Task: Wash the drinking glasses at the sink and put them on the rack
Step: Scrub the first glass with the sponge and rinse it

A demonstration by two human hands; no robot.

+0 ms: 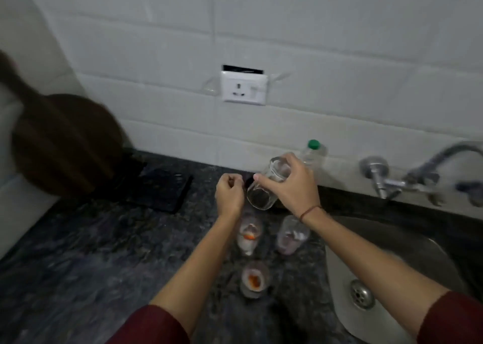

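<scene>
My right hand (295, 186) grips a clear drinking glass (264, 192) from above and holds it tilted above the dark counter. My left hand (229, 193) is curled beside the glass's lower end; whether it holds anything is unclear. Three dirty glasses stand on the counter below: one with white and orange residue (249, 235), one with pale residue (290, 235), and a nearer one with an orange smear (254, 282). The steel sink (407, 249) lies to the right, with its drain (362, 294) visible.
A tap (418, 179) juts from the wall over the sink. A clear bottle with a green cap (315, 151) stands behind my right hand. A dark board (156, 189) and a brown round object (65, 147) sit at the left. A wall socket (244, 87) is above.
</scene>
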